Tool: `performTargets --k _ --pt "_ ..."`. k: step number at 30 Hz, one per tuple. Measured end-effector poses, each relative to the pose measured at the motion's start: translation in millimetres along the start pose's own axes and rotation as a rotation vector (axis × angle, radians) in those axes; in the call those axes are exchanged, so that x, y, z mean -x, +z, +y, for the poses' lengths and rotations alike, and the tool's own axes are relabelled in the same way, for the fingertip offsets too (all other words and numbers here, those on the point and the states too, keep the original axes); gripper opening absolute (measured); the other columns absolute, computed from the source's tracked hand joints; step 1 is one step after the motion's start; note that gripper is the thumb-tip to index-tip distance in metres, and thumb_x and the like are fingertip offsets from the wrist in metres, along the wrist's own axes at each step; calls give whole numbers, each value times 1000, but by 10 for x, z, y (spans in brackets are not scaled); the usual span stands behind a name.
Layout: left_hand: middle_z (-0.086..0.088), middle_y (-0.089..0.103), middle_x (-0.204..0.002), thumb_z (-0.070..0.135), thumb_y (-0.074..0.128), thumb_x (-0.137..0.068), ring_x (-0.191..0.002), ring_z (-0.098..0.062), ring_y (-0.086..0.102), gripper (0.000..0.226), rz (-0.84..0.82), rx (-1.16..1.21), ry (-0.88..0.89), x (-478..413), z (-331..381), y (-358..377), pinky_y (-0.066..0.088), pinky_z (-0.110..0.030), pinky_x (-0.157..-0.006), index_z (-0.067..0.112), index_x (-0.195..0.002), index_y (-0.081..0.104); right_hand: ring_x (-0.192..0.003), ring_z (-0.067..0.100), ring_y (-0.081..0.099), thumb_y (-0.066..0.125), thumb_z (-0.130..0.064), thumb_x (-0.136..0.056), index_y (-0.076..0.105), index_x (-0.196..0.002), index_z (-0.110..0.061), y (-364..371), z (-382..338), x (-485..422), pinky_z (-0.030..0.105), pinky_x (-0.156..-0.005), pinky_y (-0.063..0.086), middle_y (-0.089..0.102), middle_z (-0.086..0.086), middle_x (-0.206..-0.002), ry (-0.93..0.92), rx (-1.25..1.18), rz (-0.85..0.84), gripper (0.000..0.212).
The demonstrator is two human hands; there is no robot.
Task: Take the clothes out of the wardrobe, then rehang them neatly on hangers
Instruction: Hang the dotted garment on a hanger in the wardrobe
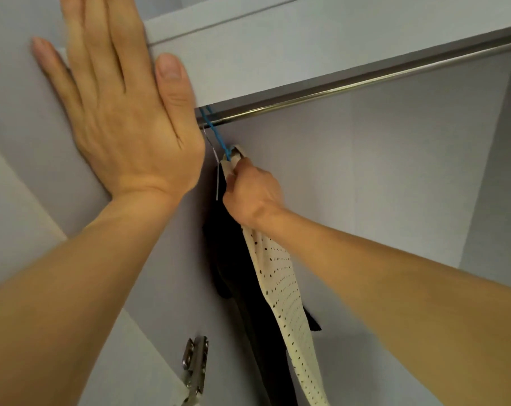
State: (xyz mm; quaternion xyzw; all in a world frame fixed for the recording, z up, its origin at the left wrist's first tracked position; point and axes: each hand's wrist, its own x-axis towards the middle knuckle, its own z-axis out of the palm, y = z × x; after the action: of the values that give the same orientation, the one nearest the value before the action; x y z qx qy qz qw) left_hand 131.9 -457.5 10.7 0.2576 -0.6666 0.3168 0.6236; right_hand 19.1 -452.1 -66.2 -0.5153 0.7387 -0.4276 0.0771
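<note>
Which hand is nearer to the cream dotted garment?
Right. The right hand grips the cream dotted garment at its top, just below the blue hanger. The left hand lies flat on the wardrobe panel, up and to the left, not touching the garment.

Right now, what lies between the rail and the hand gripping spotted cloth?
A blue hanger hook, from the rail to the right hand; head view.

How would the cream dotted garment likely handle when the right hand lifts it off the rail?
Probably floppy: the cream dotted garment hangs limp in a narrow drape below the right hand. Likely light, as a thin blue hanger bears it. It may swing.
</note>
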Motion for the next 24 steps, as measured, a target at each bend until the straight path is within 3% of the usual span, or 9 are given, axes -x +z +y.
performTargets --k 7,12,16,19,24 --pt "-19 43 -151 29 28 -106 -142 -38 38 52 24 -60 -15 23 6 39 22 -64 -115 -2 -146 42 -116 35 56 44 -22 -102 37 -143 -5 265 101 -103 31 -84 41 57 19 -131 143 -98 -58 45" --pt "-14 38 -156 28 27 -104 -146 -33 32 54 -16 -54 -19 8 24 7 15 -58 -119 0 -150 36 -88 26 50 45 -32 -103 48 -112 -13 361 141 -76 31 -72 36 59 14 -113 121 -144 -73 22" --pt "-9 35 -159 30 26 -103 -149 -29 27 57 -60 -30 -42 9 70 -32 11 -56 -121 2 -153 30 -97 24 52 43 -43 -101 49 -128 -15 327 310 93 30 -80 41 52 8 -120 123 -162 -161 39" --pt "-10 36 -158 32 25 -103 -148 -30 26 58 -105 -5 -54 -19 67 -45 9 -57 -120 3 -153 28 -114 23 57 44 -55 -97 46 -141 -31 125 419 375 37 -96 51 53 1 -130 155 -226 -221 50" --pt "-11 35 -157 36 20 -105 -149 -29 23 56 -232 -14 -62 -20 65 -121 1 -53 -122 9 -155 25 -107 11 62 49 -59 -94 64 -112 -48 -372 485 1004 29 -96 51 60 -18 -123 272 -349 -349 25"
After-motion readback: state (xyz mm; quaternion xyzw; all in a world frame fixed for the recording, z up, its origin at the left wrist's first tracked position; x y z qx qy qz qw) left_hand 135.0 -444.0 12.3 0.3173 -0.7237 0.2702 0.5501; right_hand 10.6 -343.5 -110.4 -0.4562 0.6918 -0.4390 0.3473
